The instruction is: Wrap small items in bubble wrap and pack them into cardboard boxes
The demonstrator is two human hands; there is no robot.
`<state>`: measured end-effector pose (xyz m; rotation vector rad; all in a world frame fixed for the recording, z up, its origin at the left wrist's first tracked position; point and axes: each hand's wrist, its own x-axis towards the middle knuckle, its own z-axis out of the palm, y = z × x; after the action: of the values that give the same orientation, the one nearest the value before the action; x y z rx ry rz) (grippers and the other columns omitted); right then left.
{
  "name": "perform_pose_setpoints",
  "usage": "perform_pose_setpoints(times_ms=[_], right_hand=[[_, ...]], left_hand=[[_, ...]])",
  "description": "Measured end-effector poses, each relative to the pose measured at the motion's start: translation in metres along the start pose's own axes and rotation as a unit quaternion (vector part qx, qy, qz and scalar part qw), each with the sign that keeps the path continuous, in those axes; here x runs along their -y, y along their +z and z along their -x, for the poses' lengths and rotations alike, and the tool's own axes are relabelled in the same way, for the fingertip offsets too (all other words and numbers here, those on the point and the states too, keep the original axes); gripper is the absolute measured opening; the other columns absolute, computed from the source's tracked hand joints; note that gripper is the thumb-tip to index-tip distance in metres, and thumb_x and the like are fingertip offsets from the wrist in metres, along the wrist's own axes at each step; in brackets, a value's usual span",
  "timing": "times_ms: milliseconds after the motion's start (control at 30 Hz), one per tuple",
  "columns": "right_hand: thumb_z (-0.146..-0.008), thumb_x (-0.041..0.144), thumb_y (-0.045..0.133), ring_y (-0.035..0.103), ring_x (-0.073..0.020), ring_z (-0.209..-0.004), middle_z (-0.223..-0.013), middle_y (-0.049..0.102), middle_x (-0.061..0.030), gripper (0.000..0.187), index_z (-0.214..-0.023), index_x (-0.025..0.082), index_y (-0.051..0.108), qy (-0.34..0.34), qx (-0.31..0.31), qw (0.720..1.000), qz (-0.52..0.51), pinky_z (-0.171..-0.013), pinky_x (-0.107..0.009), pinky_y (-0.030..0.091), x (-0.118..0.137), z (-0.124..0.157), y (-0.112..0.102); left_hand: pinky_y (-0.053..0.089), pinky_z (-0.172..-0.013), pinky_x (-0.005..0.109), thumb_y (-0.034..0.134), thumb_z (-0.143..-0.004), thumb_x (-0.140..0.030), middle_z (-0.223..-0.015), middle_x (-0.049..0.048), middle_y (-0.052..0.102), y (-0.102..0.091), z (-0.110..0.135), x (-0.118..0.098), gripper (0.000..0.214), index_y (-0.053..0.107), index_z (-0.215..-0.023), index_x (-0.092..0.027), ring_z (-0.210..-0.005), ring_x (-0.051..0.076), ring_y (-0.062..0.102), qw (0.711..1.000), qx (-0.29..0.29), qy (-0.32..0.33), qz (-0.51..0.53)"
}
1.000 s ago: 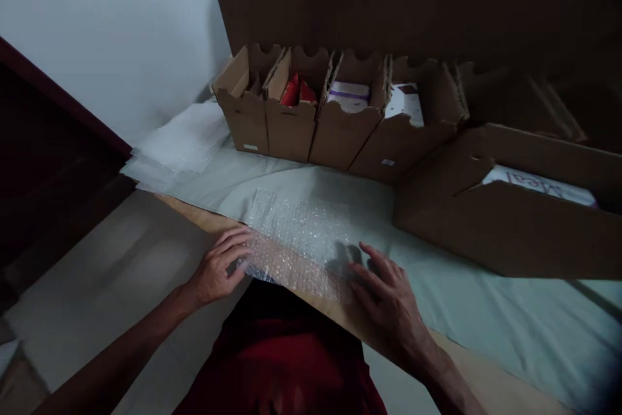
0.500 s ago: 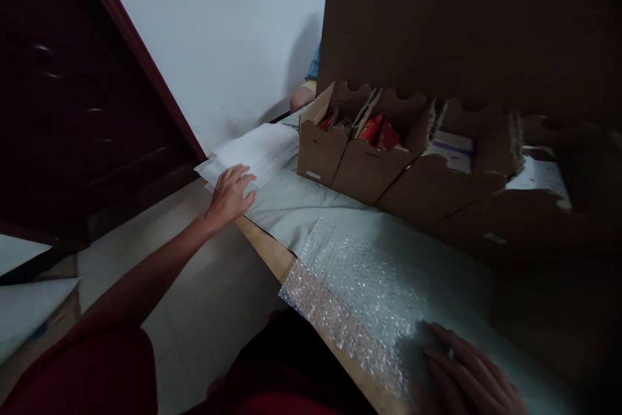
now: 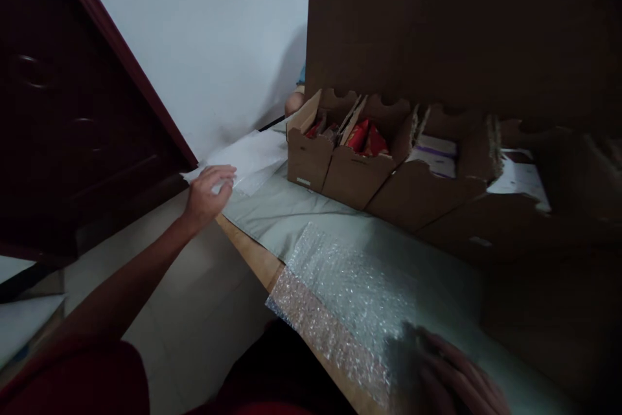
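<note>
My left hand point(image 3: 207, 198) is at the near corner of a stack of thin white sheets point(image 3: 260, 149) at the table's left end. Its fingers are bent over the sheets, and a gap shows between thumb and fingertips. A clear piece of bubble wrap point(image 3: 350, 285) lies flat across the table's front edge, partly hanging over it. At its right end rests my right hand point(image 3: 457, 370), dim and a little blurred, with fingers stretched out. Shadow hides what lies under that palm.
Cardboard bins point(image 3: 357, 175) stand in a row on the cloth-covered table point(image 3: 267, 208). Two hold red packets point(image 3: 367, 136); others hold white packs point(image 3: 437, 153). A tall cardboard panel point(image 3: 437, 26) rises behind. Another person's hand point(image 3: 294, 103) shows behind the bins. A dark red door point(image 3: 82, 98) stands left.
My left hand has drawn slightly left and its fingers have curled more at the sheets. The upper sheets look shifted. The whole view has moved a little; my right hand stays by the bubble wrap.
</note>
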<state>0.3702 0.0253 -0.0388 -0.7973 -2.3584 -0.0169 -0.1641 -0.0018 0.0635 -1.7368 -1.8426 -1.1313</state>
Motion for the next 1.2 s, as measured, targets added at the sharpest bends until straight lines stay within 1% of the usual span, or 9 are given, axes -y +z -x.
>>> perform_pose_setpoints(times_ms=[67,233,367,533,700,833,900,1067,1200], right_hand=[[-0.103,0.031,0.05,0.072,-0.03,-0.103,-0.123,0.072,-0.012,0.025,-0.123,0.023,0.063,0.023,0.006,1.0,-0.003,-0.077,-0.044,0.058,0.007,-0.023,-0.006],[-0.098,0.028,0.059,0.055,-0.036,-0.135,-0.15,0.056,-0.0173,0.055,-0.15,0.024,0.045,-0.104,0.025,0.993,-0.045,-0.093,-0.05,0.053,0.056,-0.131,-0.013],[-0.084,0.012,0.071,0.036,-0.0349,-0.15,-0.164,0.039,-0.0147,0.069,-0.149,0.026,0.051,-0.231,0.119,0.962,-0.084,-0.107,-0.052,0.044,0.094,-0.204,0.03],[-0.085,0.009,0.071,0.058,-0.0349,-0.13,-0.136,0.068,-0.0119,0.019,-0.098,0.021,0.077,-0.14,0.101,0.976,-0.134,-0.098,-0.053,0.048,0.077,-0.233,0.092],[-0.098,0.018,0.06,0.062,-0.0278,-0.124,-0.127,0.072,-0.0033,0.016,-0.099,0.024,0.074,-0.072,-0.076,0.988,-0.113,-0.102,-0.049,0.045,0.049,-0.218,0.035],[-0.095,0.015,0.067,0.065,-0.0265,-0.118,-0.125,0.072,-0.0017,0.016,-0.105,0.027,0.07,-0.065,-0.154,0.986,0.016,-0.099,-0.044,0.045,0.055,-0.171,-0.043],[-0.09,0.01,0.072,0.068,-0.0258,-0.106,-0.115,0.075,-0.0029,0.024,-0.107,0.026,0.069,-0.064,-0.113,0.988,0.079,-0.093,-0.043,0.044,0.061,-0.131,-0.064],[-0.094,0.008,0.062,0.069,-0.0224,-0.097,-0.102,0.077,-0.0029,0.021,-0.105,0.025,0.069,-0.012,0.02,0.999,0.039,-0.086,-0.04,0.042,0.071,-0.041,-0.051],[-0.097,0.006,0.055,0.068,-0.0223,-0.098,-0.106,0.077,-0.0049,0.021,-0.104,0.022,0.067,0.043,0.064,0.997,-0.008,-0.087,-0.04,0.042,0.072,-0.014,-0.03]], left_hand=[[0.056,-0.101,0.044,0.057,-0.088,-0.011,-0.109,0.0062,0.078,-0.015,0.02,-0.037,0.016,0.068,-0.096,-0.02,-0.11,0.023,0.072,0.997,0.012,0.067,0.035],[0.06,-0.092,0.043,0.056,-0.085,-0.002,-0.107,0.0087,0.079,-0.031,0.065,-0.115,0.026,0.067,-0.101,-0.02,-0.109,0.024,0.073,0.975,0.081,0.161,0.129],[0.06,-0.094,0.044,0.054,-0.083,-0.001,-0.107,0.0098,0.078,-0.037,0.084,-0.148,0.027,0.065,-0.1,-0.019,-0.11,0.024,0.073,0.955,0.147,0.188,0.175],[0.062,-0.093,0.042,0.054,-0.083,0.001,-0.107,0.0096,0.078,-0.063,0.079,-0.145,0.028,0.064,-0.101,-0.018,-0.108,0.023,0.073,0.956,0.156,0.189,0.162],[0.062,-0.093,0.045,0.061,-0.081,0.002,-0.115,0.0034,0.075,-0.077,0.055,-0.129,0.035,0.062,-0.103,-0.025,-0.11,0.025,0.073,0.983,0.084,0.135,0.092],[0.06,-0.097,0.051,0.063,-0.079,0.0,-0.118,0.0008,0.075,-0.05,0.059,-0.122,0.035,0.063,-0.1,-0.028,-0.116,0.028,0.07,0.975,0.084,0.183,0.092],[0.059,-0.097,0.049,0.061,-0.081,-0.001,-0.116,0.0015,0.076,-0.028,0.071,-0.12,0.032,0.064,-0.1,-0.027,-0.116,0.027,0.07,0.971,0.101,0.19,0.106],[0.057,-0.098,0.046,0.056,-0.083,0.001,-0.116,0.0076,0.077,0.019,0.105,-0.118,0.029,0.068,-0.097,-0.021,-0.118,0.026,0.069,0.955,0.176,0.194,0.138],[0.057,-0.096,0.049,0.056,-0.081,0.001,-0.109,0.0094,0.078,0.027,0.116,-0.119,0.028,0.069,-0.095,-0.019,-0.113,0.027,0.07,0.941,0.215,0.222,0.139]])
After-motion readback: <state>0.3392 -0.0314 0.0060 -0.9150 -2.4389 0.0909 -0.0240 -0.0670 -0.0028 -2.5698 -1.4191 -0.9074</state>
